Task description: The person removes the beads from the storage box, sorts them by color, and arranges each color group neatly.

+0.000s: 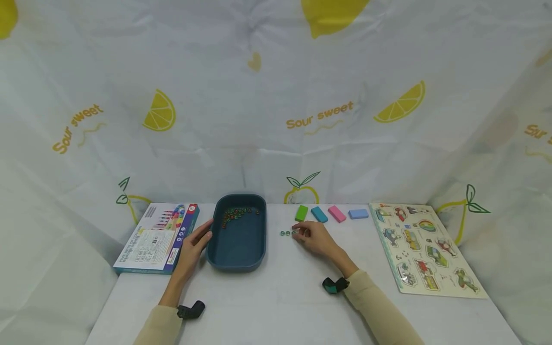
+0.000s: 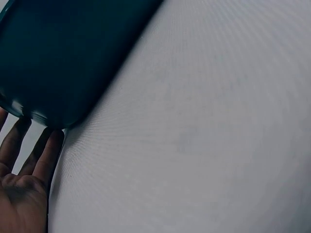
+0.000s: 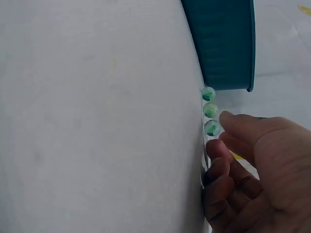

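A dark teal tray (image 1: 237, 247) stands left of centre with several reddish and green marbles (image 1: 235, 214) toward its far end. My left hand (image 1: 194, 244) lies along its left side, extended fingertips touching the wall; in the left wrist view the fingers (image 2: 48, 158) meet the tray's rounded end (image 2: 53, 97). To the right of the tray, three clear green marbles (image 3: 210, 110) sit in a short row on the table. My right hand (image 1: 316, 238) is at the right end of that row. Its thumb and forefinger are loosely bent and apart beside the nearest marble (image 3: 212, 128), which shows whole.
Green (image 1: 301, 213), teal (image 1: 319, 214), pink (image 1: 337, 213) and blue (image 1: 358, 214) blocks lie along the back. A picture puzzle board (image 1: 424, 249) is at the right, a boxed set (image 1: 155, 239) at the left. Behind hangs a lemon-printed cloth (image 1: 241, 143).
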Demonstrator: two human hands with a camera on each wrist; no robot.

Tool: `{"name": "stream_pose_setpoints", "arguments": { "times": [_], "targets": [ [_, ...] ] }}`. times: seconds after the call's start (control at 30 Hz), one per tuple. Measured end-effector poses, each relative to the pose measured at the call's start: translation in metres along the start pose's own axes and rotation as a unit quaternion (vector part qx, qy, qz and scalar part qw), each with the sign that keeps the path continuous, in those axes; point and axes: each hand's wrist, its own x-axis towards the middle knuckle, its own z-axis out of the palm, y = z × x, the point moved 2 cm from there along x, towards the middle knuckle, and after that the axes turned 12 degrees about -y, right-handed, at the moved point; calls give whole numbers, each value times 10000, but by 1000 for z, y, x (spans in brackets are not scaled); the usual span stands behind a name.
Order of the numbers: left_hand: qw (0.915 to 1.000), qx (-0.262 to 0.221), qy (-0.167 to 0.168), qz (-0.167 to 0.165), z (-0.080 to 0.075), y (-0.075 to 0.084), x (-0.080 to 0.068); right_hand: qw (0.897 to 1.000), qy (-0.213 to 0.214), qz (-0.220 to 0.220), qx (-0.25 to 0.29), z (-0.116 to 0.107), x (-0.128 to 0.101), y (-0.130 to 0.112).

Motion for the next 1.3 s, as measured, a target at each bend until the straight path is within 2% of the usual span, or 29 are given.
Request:
{"name": "stream_pose_setpoints", "arguments": {
  "times": [0.13, 0.27, 0.43, 0.6, 0.73, 0.9, 1.1, 1.3],
  "targets": [
    [9999, 29, -20, 113, 1, 0, 1, 9992, 276, 44, 298, -7, 1, -9],
    [9999, 89, 26, 124, 2, 0, 1, 9952, 449, -228, 837, -14, 15, -40],
    [10000, 59, 67, 44, 2, -3, 0, 9803, -18, -775, 1819, -8, 51, -89],
    [10000, 50, -16, -58, 2, -8, 1, 9715, -542, -900, 2127, 17, 89, -122],
    [9999, 96, 30, -84, 0, -8, 0, 9722, -1024, -814, 1942, 45, 113, -135],
    [9999, 152, 41, -52, -2, -6, -1, 9825, -1329, -552, 1180, 71, 131, -140],
    [9998, 155, 45, -95, -3, -6, 1, 9860, -1409, -489, 751, 85, 141, -136],
    [9997, 215, 59, -138, -2, -5, 1, 9908, -1144, -691, 222, 94, 145, -137]
  ]
}}
